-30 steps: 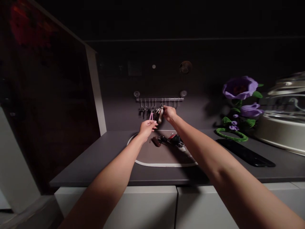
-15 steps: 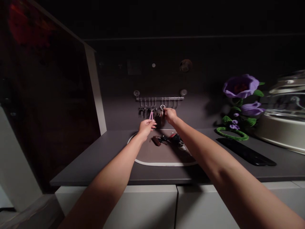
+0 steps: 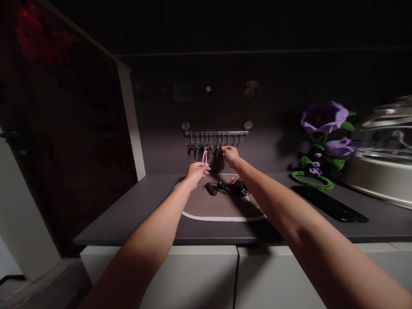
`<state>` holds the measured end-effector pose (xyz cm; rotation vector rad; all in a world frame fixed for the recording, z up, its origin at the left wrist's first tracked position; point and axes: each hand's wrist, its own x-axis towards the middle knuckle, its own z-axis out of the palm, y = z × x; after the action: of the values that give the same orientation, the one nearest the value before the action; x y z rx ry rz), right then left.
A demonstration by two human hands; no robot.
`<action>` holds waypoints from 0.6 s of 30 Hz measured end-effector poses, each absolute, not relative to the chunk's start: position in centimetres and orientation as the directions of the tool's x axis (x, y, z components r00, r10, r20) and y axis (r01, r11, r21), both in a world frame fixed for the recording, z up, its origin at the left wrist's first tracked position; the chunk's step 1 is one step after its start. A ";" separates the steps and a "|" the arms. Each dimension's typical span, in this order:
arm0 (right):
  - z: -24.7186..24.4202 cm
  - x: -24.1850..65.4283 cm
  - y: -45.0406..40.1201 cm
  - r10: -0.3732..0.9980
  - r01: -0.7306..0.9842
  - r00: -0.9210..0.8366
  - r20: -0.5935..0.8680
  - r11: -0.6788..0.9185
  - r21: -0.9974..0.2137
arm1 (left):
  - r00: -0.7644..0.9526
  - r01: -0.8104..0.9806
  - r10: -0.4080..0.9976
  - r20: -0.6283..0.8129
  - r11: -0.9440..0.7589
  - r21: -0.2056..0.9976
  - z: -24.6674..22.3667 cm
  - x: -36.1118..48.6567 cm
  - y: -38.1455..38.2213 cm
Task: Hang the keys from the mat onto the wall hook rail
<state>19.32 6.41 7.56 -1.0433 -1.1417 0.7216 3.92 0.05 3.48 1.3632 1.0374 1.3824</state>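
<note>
A pink key strap was hung from a hook rail on the wall, and its lower end was pinched by the fingers of the left hand. The right hand was held up against a bunch of keys further along the rail, fingers together, but whether anything was clamped couldn't be told in that gloom. More keys were lying on a mat on the worktop, with a fake purple flower off to the right.
</note>
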 end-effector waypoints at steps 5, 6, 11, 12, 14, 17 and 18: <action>7.2 19.4 5.3 0.868 0.109 0.306 0.390 0.375 -0.921 | 0.061 -0.020 0.971 0.230 -0.229 0.973 3.4 3.9 -0.2; 7.1 19.4 5.1 0.859 0.133 0.322 0.399 0.376 -0.917 | 0.068 -0.017 0.970 0.233 -0.233 0.972 3.4 3.9 -0.2; 6.1 19.3 3.4 0.817 0.226 0.368 0.444 0.384 -0.895 | 0.117 0.073 0.938 0.326 -0.336 0.939 2.7 3.7 0.2; 5.9 19.3 3.0 0.816 0.242 0.364 0.449 0.383 -0.892 | 0.129 0.104 0.927 0.352 -0.365 0.925 2.6 3.7 0.3; 5.5 19.3 2.1 0.824 0.280 0.336 0.457 0.375 -0.884 | 0.157 0.173 0.903 0.399 -0.423 0.889 2.4 3.6 0.4; 4.8 19.3 0.6 0.842 0.376 0.253 0.476 0.368 -0.850 | 0.216 0.315 0.873 0.438 -0.487 0.814 2.3 3.5 0.0; 4.5 19.3 0.1 0.844 0.416 0.221 0.488 0.371 -0.830 | 0.248 0.373 0.864 0.439 -0.503 0.780 2.4 3.5 -0.1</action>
<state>19.31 0.13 4.49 -1.2389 -1.3953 0.4365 3.46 -0.13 2.36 1.9947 1.1222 1.2095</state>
